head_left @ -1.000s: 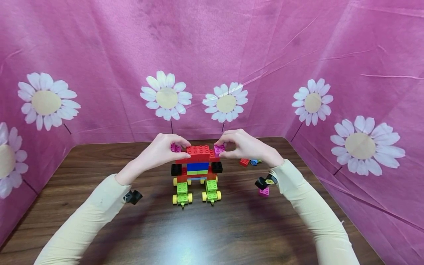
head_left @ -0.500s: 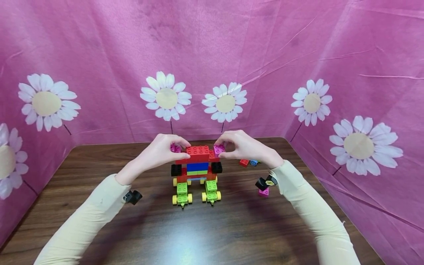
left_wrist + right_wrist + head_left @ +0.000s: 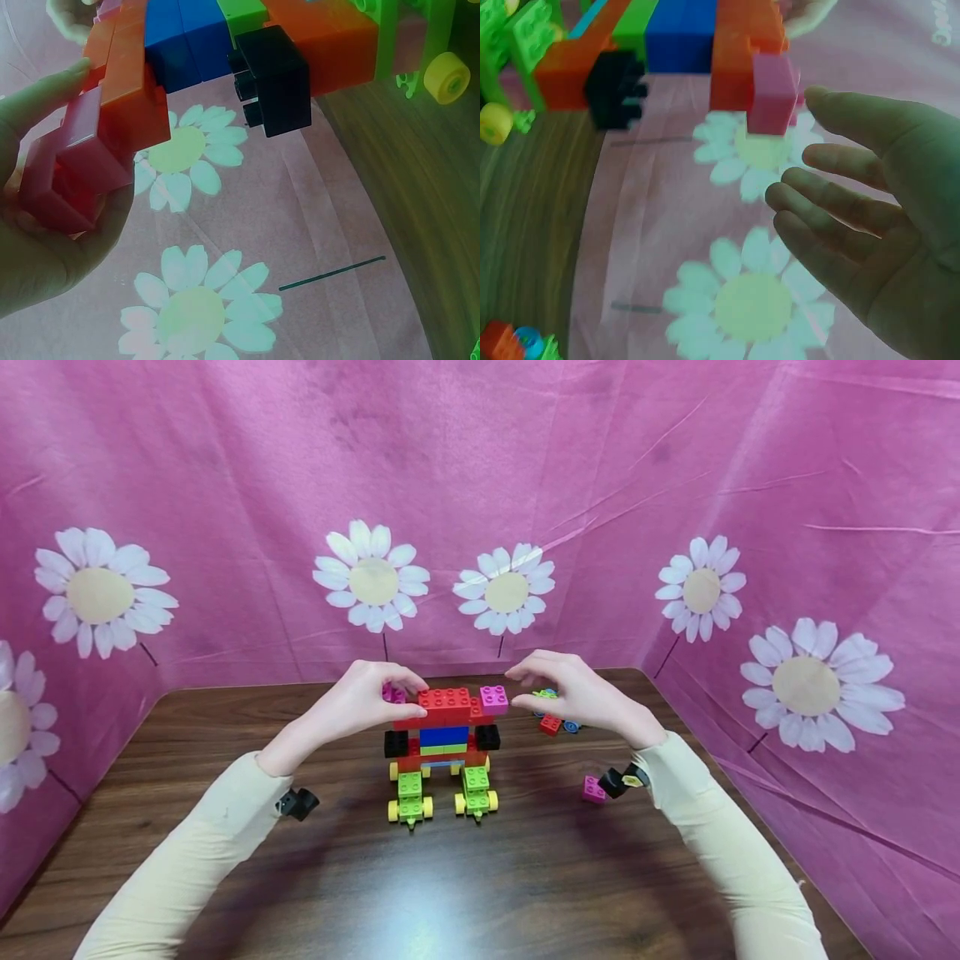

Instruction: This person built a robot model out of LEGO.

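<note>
A toy-brick model stands on two green wheeled bases (image 3: pixel 410 783) with yellow wheels. Its body has red, blue and green bricks, and a black brick (image 3: pixel 487 737) juts from each side. My left hand (image 3: pixel 367 697) grips the top left end, its thumb on the red brick (image 3: pixel 97 56) and its fingers curled behind. Two stacked pink bricks (image 3: pixel 97 135) sit within that grip. On the top right end sits another pink brick (image 3: pixel 493 698). My right hand (image 3: pixel 573 693) is just right of it, apart, fingers extended and holding nothing.
On the wooden table (image 3: pixel 337 877), a loose pink brick (image 3: pixel 594 789) lies at the right. Farther back are a red brick (image 3: pixel 550 725) and a blue round piece (image 3: pixel 572 727), with green pieces (image 3: pixel 546 693) partly behind the right hand. A pink flowered cloth (image 3: pixel 450 468) surrounds the table.
My right hand has let go of the pink brick at the top right and drawn away to the right. The left hand keeps its grip on the model.
</note>
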Motion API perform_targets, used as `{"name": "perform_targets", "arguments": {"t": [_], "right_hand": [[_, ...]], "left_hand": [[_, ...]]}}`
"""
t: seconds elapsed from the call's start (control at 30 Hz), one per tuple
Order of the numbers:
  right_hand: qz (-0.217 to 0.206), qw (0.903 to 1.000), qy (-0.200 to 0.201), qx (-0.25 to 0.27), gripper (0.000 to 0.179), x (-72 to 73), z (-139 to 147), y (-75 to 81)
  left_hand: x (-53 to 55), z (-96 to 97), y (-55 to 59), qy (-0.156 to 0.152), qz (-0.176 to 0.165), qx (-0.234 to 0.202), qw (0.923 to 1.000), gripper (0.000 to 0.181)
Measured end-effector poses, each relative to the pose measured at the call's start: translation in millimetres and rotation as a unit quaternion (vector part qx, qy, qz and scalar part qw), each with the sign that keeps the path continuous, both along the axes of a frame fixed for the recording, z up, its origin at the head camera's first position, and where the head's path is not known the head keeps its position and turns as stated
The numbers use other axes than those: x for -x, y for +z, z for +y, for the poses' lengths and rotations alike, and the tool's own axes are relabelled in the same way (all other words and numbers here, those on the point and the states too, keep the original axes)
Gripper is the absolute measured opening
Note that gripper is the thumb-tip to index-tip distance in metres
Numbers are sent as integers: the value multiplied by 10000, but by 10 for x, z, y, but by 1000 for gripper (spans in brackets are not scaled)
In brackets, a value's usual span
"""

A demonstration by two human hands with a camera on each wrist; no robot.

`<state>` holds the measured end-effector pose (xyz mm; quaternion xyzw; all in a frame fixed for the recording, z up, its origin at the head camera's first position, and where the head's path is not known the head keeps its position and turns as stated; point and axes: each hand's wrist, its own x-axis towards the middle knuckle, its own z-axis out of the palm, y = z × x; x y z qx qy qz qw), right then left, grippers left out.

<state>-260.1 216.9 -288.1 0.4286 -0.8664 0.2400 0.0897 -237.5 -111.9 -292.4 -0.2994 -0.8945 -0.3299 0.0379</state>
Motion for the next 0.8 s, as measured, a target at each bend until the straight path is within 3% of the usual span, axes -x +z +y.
{"name": "perform_targets", "arguments": {"t": [0.13,0.3,0.5,0.8], "right_hand": [[33,9996,-268,42,30,-24,246,-162],[-147,9985,-520,-124,26,-44,546,-501],[-650,9955,-675,-137,27,-91,828,-900],[-1102,9896,-683,-623,39,-176,1116,-1220]], "left_hand": [[1,4,-7,23,-33,-7,10000,33],[-2,5,-1,68,-76,-5,9999,34],[0,3,14,45,-115,15,9999,34],[19,-1,24,-50,-29,72,10000,34]]}}
